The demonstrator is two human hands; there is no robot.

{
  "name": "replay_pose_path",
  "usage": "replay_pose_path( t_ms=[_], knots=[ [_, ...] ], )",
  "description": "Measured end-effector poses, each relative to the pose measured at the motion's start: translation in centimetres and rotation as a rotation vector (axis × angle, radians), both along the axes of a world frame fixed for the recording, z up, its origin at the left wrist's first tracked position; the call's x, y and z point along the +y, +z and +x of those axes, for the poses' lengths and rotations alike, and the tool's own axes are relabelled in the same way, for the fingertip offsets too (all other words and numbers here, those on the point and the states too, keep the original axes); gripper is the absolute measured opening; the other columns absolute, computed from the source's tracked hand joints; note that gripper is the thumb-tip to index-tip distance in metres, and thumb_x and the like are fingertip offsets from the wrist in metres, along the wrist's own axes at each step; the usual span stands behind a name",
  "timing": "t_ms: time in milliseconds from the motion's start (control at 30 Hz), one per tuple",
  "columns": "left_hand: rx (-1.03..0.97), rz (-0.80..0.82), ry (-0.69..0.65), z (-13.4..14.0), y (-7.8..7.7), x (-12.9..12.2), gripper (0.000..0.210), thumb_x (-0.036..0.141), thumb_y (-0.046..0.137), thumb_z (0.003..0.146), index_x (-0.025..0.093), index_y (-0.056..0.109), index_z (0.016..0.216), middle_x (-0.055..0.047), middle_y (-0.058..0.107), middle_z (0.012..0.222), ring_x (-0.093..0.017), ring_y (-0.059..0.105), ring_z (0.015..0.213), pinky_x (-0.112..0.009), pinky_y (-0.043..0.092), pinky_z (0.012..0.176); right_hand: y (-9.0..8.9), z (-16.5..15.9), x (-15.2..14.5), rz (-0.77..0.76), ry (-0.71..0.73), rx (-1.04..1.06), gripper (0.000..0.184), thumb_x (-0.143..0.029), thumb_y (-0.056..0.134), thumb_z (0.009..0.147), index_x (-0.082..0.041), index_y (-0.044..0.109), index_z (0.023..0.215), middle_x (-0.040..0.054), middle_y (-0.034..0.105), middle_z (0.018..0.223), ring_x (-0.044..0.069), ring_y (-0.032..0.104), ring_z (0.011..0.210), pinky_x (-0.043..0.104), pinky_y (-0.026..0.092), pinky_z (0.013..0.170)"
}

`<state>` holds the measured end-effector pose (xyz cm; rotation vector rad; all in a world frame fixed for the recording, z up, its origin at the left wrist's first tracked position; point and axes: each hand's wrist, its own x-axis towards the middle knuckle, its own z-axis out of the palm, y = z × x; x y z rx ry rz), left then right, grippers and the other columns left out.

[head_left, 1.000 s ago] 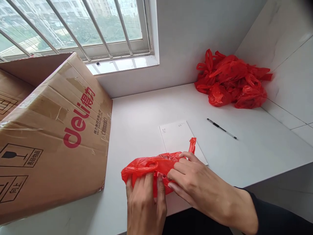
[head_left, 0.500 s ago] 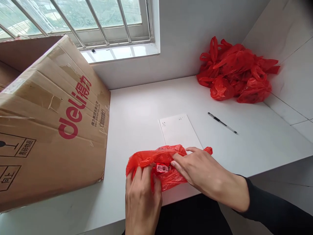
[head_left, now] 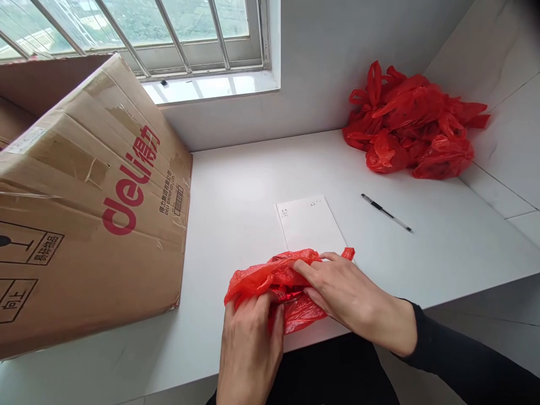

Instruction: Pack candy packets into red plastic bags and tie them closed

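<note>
A thin red plastic bag (head_left: 253,277) lies at the table's front edge, its mouth spread and facing me. My left hand (head_left: 252,337) grips the bag's left side, the fingertips hidden in its folds. On the other side my right hand (head_left: 343,287) is closed on the bag's right rim. Between them, shiny red wrapped contents (head_left: 291,293) show inside the opening; what they are I cannot make out. Part of a white notepad (head_left: 310,222) with small handwriting lies under the bag's far edge.
A large cardboard box (head_left: 105,225) stands open-topped at the left. A black and clear pen (head_left: 386,212) lies right of the notepad. Several red plastic bags (head_left: 415,124) are heaped in the far right corner. Behind is a barred window (head_left: 189,45) over a sill.
The bag's left side has come inward with my left hand, and its opening has narrowed. The printed pink label seen inside before is now mostly hidden.
</note>
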<state>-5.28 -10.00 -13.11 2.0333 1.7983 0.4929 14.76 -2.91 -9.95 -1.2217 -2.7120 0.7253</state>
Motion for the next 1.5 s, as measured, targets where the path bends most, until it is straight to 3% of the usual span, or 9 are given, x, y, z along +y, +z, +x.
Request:
replay_pose_path(
  t_ms=[200, 567, 767, 833, 967, 1100, 1267, 1400, 1500],
  knots=[
    [0.062, -0.070, 0.006, -0.8, 0.6, -0.3, 0.013, 0.021, 0.050, 0.095, 0.024, 0.058, 0.085, -0.003, 0.067, 0.085, -0.027, 0.058, 0.083, -0.047, 0.046, 0.081, -0.3, -0.2, 0.3, -0.019, -0.039, -0.059, 0.019, -0.007, 0.045, 0.099, -0.019, 0.055, 0.110, -0.0009, 0.062, 0.074, 0.019, 0.053, 0.063, 0.036, 0.043, 0.071],
    [0.087, -0.159, -0.044, -1.8, 1.1, 0.1, 0.024, 0.031, 0.044, 0.102, 0.028, 0.068, 0.102, -0.003, 0.072, 0.092, -0.027, 0.062, 0.088, -0.052, 0.047, 0.090, -0.2, -0.9, -0.1, -0.014, -0.029, 0.078, 0.030, 0.002, 0.044, 0.094, -0.021, 0.053, 0.111, -0.0038, 0.058, 0.075, 0.016, 0.044, 0.061, 0.032, 0.037, 0.066],
    [0.156, -0.076, 0.083, -2.0, -0.6, 0.1, 0.040, 0.026, 0.041, 0.103, 0.024, 0.055, 0.141, -0.008, 0.075, 0.103, -0.031, 0.066, 0.096, -0.043, 0.054, 0.079, -0.6, -1.1, 0.0, -0.017, 0.054, -0.083, 0.024, 0.000, 0.049, 0.093, -0.020, 0.055, 0.081, -0.0019, 0.058, 0.073, 0.014, 0.040, 0.058, 0.032, 0.039, 0.068],
    [0.153, -0.044, 0.064, -2.0, -0.7, 0.2, 0.036, 0.030, 0.045, 0.102, 0.025, 0.057, 0.136, -0.007, 0.075, 0.103, -0.030, 0.067, 0.094, -0.042, 0.054, 0.080, -0.8, -1.1, 0.1, -0.030, 0.035, -0.100, 0.022, -0.001, 0.050, 0.093, -0.020, 0.056, 0.082, -0.0023, 0.059, 0.071, 0.014, 0.039, 0.057, 0.033, 0.040, 0.069],
    [0.097, -0.092, -0.004, -1.7, 0.1, 0.5, 0.022, 0.029, 0.044, 0.103, 0.024, 0.065, 0.098, -0.004, 0.073, 0.089, -0.027, 0.067, 0.085, -0.043, 0.052, 0.081, -0.9, -1.2, 0.0, -0.018, -0.008, -0.118, 0.023, 0.001, 0.048, 0.092, -0.020, 0.053, 0.084, -0.0048, 0.055, 0.065, 0.013, 0.033, 0.052, 0.033, 0.042, 0.069],
    [0.041, -0.072, -0.039, -1.4, 0.3, 0.7, 0.017, 0.032, 0.048, 0.103, 0.024, 0.062, 0.097, -0.003, 0.073, 0.097, -0.027, 0.067, 0.093, -0.046, 0.050, 0.087, -0.5, -1.5, 0.1, -0.004, -0.046, -0.160, 0.023, 0.000, 0.048, 0.093, -0.021, 0.051, 0.086, -0.0054, 0.053, 0.062, 0.015, 0.034, 0.051, 0.031, 0.035, 0.061],
    [0.106, -0.024, -0.015, -1.6, 0.0, 0.5, 0.030, 0.031, 0.049, 0.102, 0.023, 0.050, 0.074, -0.002, 0.063, 0.074, -0.024, 0.060, 0.072, -0.043, 0.050, 0.073, 0.0, -1.5, 0.3, -0.049, -0.059, -0.213, 0.021, -0.002, 0.048, 0.095, -0.022, 0.050, 0.088, -0.0053, 0.054, 0.064, 0.015, 0.036, 0.052, 0.031, 0.029, 0.056],
    [0.151, -0.004, -0.006, -1.6, 0.2, 0.6, 0.025, 0.031, 0.047, 0.103, 0.023, 0.053, 0.080, -0.003, 0.062, 0.077, -0.024, 0.059, 0.073, -0.044, 0.050, 0.072, -0.2, -1.4, 0.4, -0.049, -0.043, -0.217, 0.022, 0.000, 0.048, 0.094, -0.022, 0.051, 0.089, -0.0043, 0.058, 0.067, 0.016, 0.040, 0.054, 0.032, 0.030, 0.057],
    [0.141, 0.032, -0.042, -1.1, 0.1, 0.7, 0.015, 0.026, 0.050, 0.102, 0.024, 0.061, 0.113, -0.004, 0.066, 0.093, -0.025, 0.061, 0.082, -0.044, 0.051, 0.077, -0.4, -1.4, 0.3, -0.047, -0.046, -0.210, 0.022, 0.000, 0.048, 0.093, -0.021, 0.053, 0.093, -0.0032, 0.061, 0.069, 0.017, 0.044, 0.055, 0.032, 0.032, 0.058]
  ],
)
